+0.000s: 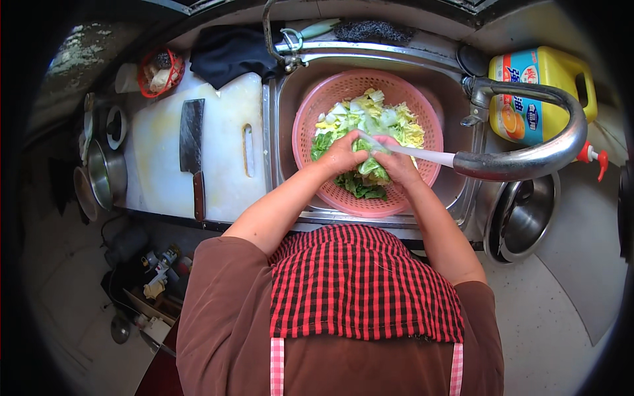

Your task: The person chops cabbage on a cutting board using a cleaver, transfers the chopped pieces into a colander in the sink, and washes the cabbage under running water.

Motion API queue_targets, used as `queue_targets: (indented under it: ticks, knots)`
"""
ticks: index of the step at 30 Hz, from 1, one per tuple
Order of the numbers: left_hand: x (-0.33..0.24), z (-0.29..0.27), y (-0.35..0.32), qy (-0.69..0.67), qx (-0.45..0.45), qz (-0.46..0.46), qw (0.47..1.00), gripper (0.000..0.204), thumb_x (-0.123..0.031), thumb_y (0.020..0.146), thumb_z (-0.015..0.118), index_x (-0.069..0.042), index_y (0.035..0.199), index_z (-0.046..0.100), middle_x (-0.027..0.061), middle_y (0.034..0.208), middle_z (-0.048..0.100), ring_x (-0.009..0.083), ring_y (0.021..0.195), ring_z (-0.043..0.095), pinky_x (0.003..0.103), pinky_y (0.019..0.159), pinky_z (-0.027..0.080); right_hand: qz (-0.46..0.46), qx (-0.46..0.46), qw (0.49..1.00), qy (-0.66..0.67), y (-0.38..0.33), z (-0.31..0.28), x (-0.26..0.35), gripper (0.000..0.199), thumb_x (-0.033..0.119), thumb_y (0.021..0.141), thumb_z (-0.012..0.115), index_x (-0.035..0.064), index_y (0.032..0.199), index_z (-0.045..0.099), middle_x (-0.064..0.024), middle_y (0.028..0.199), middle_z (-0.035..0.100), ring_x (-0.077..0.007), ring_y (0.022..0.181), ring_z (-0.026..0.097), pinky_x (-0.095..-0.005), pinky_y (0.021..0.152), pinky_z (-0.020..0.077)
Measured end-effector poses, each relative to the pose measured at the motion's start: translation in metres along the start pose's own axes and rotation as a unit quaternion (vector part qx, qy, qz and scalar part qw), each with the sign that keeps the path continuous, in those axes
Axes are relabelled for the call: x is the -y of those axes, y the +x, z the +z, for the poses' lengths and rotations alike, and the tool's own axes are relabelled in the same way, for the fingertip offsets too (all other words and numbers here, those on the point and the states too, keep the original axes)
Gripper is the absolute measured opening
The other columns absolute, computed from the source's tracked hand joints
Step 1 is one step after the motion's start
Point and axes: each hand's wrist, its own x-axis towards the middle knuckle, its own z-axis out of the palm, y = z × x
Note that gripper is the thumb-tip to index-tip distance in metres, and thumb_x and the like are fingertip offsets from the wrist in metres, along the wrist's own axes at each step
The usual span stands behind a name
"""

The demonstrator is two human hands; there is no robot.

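Both hands, left hand (pixel 341 156) and right hand (pixel 397 162), clasp one cabbage leaf (pixel 371 167) under the tap stream (pixel 416 154), above the pink colander (pixel 316 112), so runoff drains into the sink (pixel 456 188).

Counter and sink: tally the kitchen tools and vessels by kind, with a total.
Pink colander, holding cut greens under both hands: 1
Cleaver on the white cutting board: 1
White cutting board: 1
Steel bowls nested right of the sink: 2, as far as the view shows
Steel pot left of the board: 1
Yellow detergent jug: 1
Total: 7
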Motion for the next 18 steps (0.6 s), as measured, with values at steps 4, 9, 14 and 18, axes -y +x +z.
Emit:
queue_targets:
  ticks: [4, 9, 14, 18]
  knots:
    - [-0.012, -0.006, 0.002, 0.059, -0.020, -0.021, 0.998, 0.038, -0.012, 0.077, 0.055, -0.009, 0.115, 0.055, 0.0099, 0.085, 0.060, 0.0143, 0.078, 0.055, 0.028, 0.062, 0.047, 0.018, 0.022, 0.999, -0.042, 0.000, -0.008, 0.004, 0.030, 0.007, 0.083, 0.053, 0.0045, 0.113, 0.052, -0.0045, 0.095, 0.054, -0.0102, 0.082, 0.049, -0.0181, 0.072, 0.0401]
    - [0.011, -0.036, 0.013, 0.072, -0.069, -0.138, 0.985, 0.035, -0.006, 0.075, 0.050, -0.012, 0.109, 0.057, 0.0145, 0.085, 0.062, 0.0281, 0.076, 0.059, 0.035, 0.071, 0.048, 0.052, 0.011, 0.998, -0.036, -0.003, -0.014, 0.017, 0.030, 0.007, 0.083, 0.053, 0.0055, 0.113, 0.053, -0.0047, 0.096, 0.054, -0.0103, 0.082, 0.049, -0.0184, 0.072, 0.0407]
    - [0.034, -0.042, 0.019, 0.191, -0.170, 0.100, 0.962, 0.040, 0.001, 0.071, 0.047, -0.008, 0.108, 0.058, 0.0146, 0.087, 0.063, 0.0298, 0.081, 0.059, 0.034, 0.077, 0.047, 0.089, -0.070, 0.993, 0.016, -0.011, -0.024, 0.020, 0.030, 0.006, 0.082, 0.052, 0.0069, 0.112, 0.053, -0.0043, 0.096, 0.055, -0.0099, 0.081, 0.049, -0.0180, 0.069, 0.0409]
    - [0.041, -0.038, 0.021, 0.251, -0.195, 0.192, 0.928, 0.043, 0.003, 0.068, 0.047, -0.006, 0.109, 0.058, 0.0136, 0.089, 0.063, 0.0298, 0.082, 0.059, 0.034, 0.078, 0.047, 0.103, -0.107, 0.988, 0.031, -0.012, -0.036, 0.018, 0.030, 0.006, 0.082, 0.051, 0.0076, 0.112, 0.054, -0.0047, 0.097, 0.055, -0.0103, 0.082, 0.050, -0.0184, 0.069, 0.0414]
